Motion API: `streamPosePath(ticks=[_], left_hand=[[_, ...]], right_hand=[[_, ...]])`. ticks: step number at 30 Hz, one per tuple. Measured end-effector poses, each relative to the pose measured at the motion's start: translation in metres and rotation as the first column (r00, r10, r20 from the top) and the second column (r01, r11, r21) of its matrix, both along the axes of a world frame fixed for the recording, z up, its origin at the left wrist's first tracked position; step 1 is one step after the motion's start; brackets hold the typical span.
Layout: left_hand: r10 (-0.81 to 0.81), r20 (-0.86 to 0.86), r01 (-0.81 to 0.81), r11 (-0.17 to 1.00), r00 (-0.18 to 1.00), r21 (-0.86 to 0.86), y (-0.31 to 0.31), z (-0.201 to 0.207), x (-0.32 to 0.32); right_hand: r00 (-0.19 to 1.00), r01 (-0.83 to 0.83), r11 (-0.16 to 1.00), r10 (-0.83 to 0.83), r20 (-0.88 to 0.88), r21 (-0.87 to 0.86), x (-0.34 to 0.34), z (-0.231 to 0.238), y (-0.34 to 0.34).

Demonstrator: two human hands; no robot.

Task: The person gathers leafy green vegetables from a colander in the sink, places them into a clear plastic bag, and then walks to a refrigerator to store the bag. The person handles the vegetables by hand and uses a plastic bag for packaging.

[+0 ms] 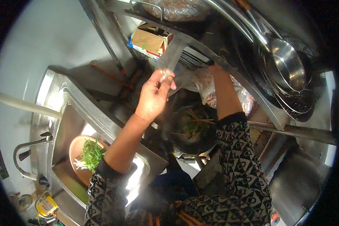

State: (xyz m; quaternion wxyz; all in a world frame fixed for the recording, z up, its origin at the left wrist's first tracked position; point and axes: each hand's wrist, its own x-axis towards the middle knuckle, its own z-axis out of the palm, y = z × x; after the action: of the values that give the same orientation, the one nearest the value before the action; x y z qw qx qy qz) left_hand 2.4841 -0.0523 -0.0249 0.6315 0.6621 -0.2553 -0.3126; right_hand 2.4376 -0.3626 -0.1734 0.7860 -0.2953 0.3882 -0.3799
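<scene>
My left hand [154, 92] is closed, pinching the gathered end of a clear plastic bag [175, 52] between thumb and fingers. Part of that thin film stretches up toward the box on the shelf. To the right, my right hand [217, 71] reaches in under the metal shelf edge, beside a clear bag of reddish-brown pieces [211, 98]. Its fingers are in shadow and mostly hidden, so their grip does not show. Below and between my arms sits a dark pot [194, 141] with greens and several thin sticks in it; haze blurs it.
At left, a steel sink [62, 130] with a faucet [24, 145] holds a pinkish basket [76, 148] of cut green stalks [92, 154]. An opened cardboard box [148, 41] stands at the back. On the right-hand shelf [199, 44] are a steel bowl [288, 64] and dark pans [299, 113].
</scene>
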Motion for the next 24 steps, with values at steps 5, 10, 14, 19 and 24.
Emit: streamPosePath(ticks=[5,10,14,19,24], left_hand=[[0.014,0.016,-0.015,1.000,1.000,0.026,0.010,0.000,0.001],[0.068,-0.028,-0.067,0.998,0.997,0.016,0.016,-0.004,0.002],[0.058,-0.050,-0.059,0.998,0.997,-0.024,0.015,-0.007,0.001],[0.076,-0.032,-0.075,0.997,0.997,0.022,0.015,-0.006,-0.003],[0.107,-0.033,-0.105,0.993,0.994,0.045,0.020,-0.011,-0.002]], right_hand=[[0.990,-0.003,0.982,-0.024,-0.140,-0.189,0.017,-0.005,-0.014],[0.892,-0.138,0.883,-0.086,-0.443,-0.449,0.013,-0.009,-0.017],[0.732,-0.332,0.725,-0.205,-0.650,-0.603,0.011,-0.005,-0.015],[0.587,-0.525,0.541,-0.329,-0.740,-0.657,0.016,-0.007,-0.014],[0.520,-0.664,0.376,-0.388,-0.761,-0.646,0.033,-0.016,-0.013]])
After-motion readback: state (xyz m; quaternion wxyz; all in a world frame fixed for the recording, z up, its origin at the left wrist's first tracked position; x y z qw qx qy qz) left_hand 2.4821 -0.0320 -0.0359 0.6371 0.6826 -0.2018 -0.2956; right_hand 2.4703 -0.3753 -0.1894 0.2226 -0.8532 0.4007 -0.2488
